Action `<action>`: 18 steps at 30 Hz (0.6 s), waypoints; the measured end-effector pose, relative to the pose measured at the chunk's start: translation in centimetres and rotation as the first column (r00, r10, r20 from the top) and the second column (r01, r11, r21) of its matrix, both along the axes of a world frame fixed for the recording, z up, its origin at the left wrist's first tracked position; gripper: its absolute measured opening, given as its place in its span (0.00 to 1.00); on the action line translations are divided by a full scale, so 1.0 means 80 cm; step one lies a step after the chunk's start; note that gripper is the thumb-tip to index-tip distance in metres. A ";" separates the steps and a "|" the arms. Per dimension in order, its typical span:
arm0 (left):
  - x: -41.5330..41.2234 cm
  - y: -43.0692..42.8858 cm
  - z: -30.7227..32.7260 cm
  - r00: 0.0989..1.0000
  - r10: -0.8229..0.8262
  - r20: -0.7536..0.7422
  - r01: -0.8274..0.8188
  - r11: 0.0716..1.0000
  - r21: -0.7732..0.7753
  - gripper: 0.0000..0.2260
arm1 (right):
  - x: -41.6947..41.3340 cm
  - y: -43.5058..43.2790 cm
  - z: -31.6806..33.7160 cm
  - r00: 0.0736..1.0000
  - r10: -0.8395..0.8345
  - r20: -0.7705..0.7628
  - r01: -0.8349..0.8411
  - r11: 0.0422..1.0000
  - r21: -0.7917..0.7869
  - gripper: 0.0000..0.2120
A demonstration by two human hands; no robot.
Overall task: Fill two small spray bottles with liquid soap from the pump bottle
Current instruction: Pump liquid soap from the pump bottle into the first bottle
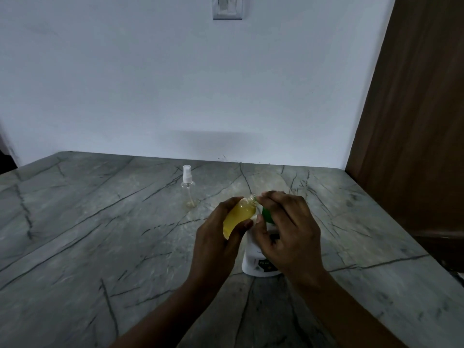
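My left hand [216, 244] grips a small clear spray bottle [238, 214] full of yellow soap, tilted with its open neck toward the upper right. My right hand [283, 229] is at that neck, fingers curled over the green pump head [266, 215] of the white pump bottle [253, 259], which stands on the counter beneath both hands. Whether the right fingers press the pump or pinch something is hidden. A second spray bottle [187, 187], clear and nearly empty with its white sprayer cap on, stands farther back to the left.
Everything sits on a grey veined marble counter [100, 222] against a white wall. A brown wooden panel [414, 121] rises at the right edge. A wall switch plate [227, 7] is high on the wall.
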State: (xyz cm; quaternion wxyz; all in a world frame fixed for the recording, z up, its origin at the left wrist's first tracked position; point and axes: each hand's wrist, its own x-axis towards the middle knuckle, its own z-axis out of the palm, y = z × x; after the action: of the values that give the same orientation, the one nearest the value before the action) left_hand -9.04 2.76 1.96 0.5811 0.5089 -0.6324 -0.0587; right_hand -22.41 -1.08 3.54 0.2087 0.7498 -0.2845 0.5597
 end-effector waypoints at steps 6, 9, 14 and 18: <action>0.001 0.001 0.002 1.000 0.005 0.007 -0.005 1.000 -0.001 0.16 | -0.001 -0.002 0.001 1.000 -0.010 -0.030 0.011 1.000 0.012 0.15; -0.001 0.003 0.004 1.000 0.003 0.000 -0.003 1.000 0.000 0.16 | -0.001 -0.001 0.004 0.999 -0.023 -0.033 0.023 1.000 0.001 0.15; -0.002 0.005 0.008 1.000 -0.023 -0.011 0.023 1.000 -0.003 0.15 | -0.001 0.004 0.012 0.999 -0.027 -0.037 0.027 0.999 -0.021 0.15; -0.002 0.003 0.006 1.000 -0.019 -0.010 0.019 1.000 -0.019 0.15 | -0.001 0.003 0.008 1.000 -0.014 -0.028 0.014 1.000 -0.008 0.16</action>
State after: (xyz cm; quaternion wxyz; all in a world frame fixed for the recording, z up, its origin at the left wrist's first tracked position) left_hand -9.21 3.02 2.48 0.5885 0.4970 -0.6348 -0.0611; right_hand -22.51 -0.84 4.20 0.2195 0.7548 -0.2846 0.5487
